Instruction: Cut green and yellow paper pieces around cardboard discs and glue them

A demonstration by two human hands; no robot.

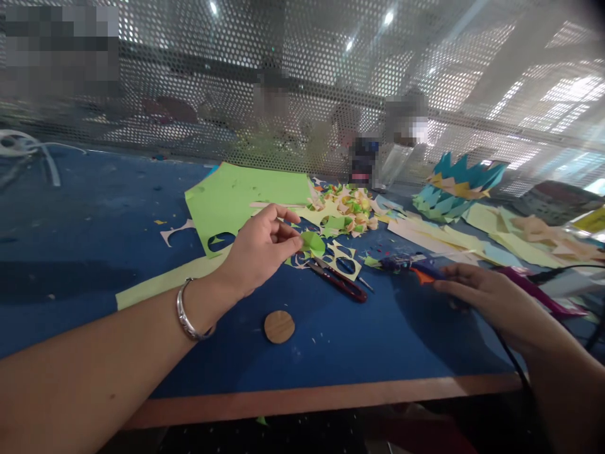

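Observation:
My left hand pinches a small round piece of green paper above the table. At the right, my right hand is closed around the handle of a blue hot glue gun with an orange trigger, its nozzle pointing left. Dark red thread snips lie below the paper piece, with a cut-out yellow paper scrap beside them. Closer to the front edge rests a round wooden disc.
Behind my left hand lies a large green paper sheet. Curled paper pieces are heaped at the back. A teal and yellow folded paper crown stands back right, near paper strips. A perforated metal screen bounds the blue table.

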